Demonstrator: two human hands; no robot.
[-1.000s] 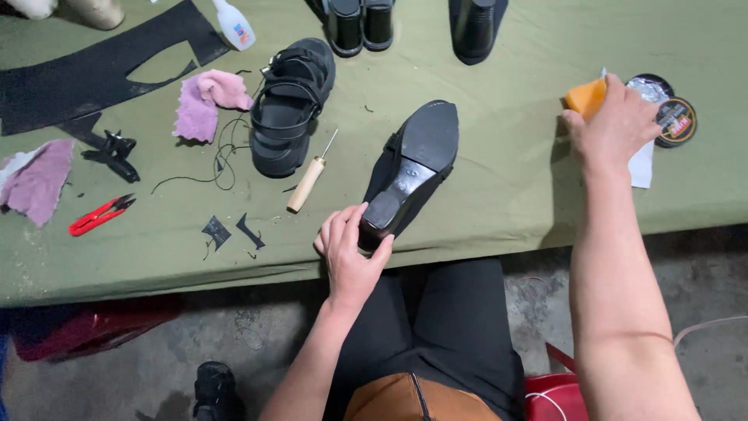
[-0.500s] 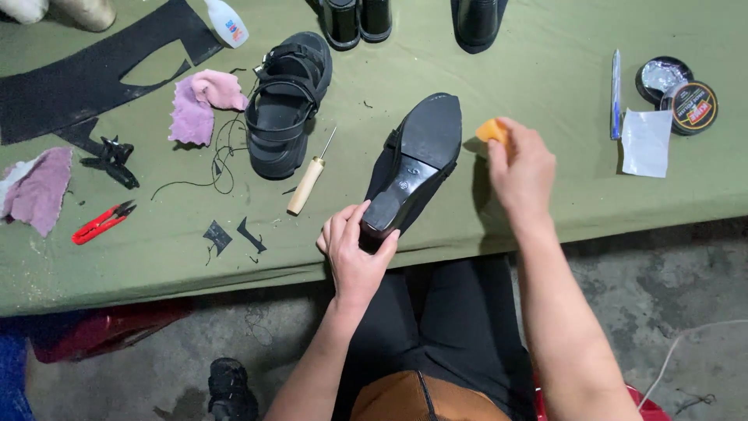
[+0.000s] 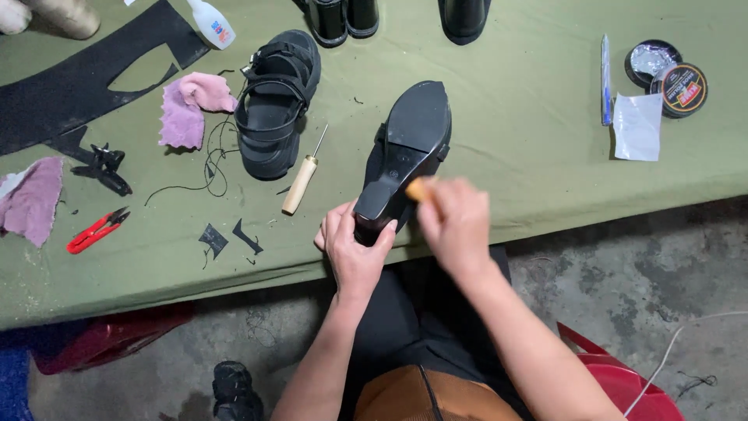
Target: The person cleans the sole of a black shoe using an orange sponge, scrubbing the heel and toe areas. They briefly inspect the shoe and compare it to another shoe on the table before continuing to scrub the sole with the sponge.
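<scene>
Red thread snips [image 3: 97, 231], pointed. Pink fuzzy cloth [image 3: 189, 107], crumpled. Black strappy sandal [image 3: 274, 100], chunky sole. Awl [image 3: 303, 173], pale wooden handle, thin metal spike. Your left hand [image 3: 354, 248], fingers curled round the heel of the black shoe [image 3: 405, 152], which lies sole-up, smooth and matte, on the olive cloth table [image 3: 530, 140]. Your right hand [image 3: 454, 222] pinches an orange sponge [image 3: 418, 189] against the shoe's heel side. Round polish tin [image 3: 683, 90], lid off.

I see a shoe [image 3: 409, 144] with smooth, faintly glossy black sole; orange foam-like sponge [image 3: 418, 189]; matt olive cloth on table [image 3: 514, 117]; awl [image 3: 301, 175] has pale wood handle, metal tip; fuzzy pink rag [image 3: 187, 109]; shiny tin [image 3: 649, 61].
</scene>
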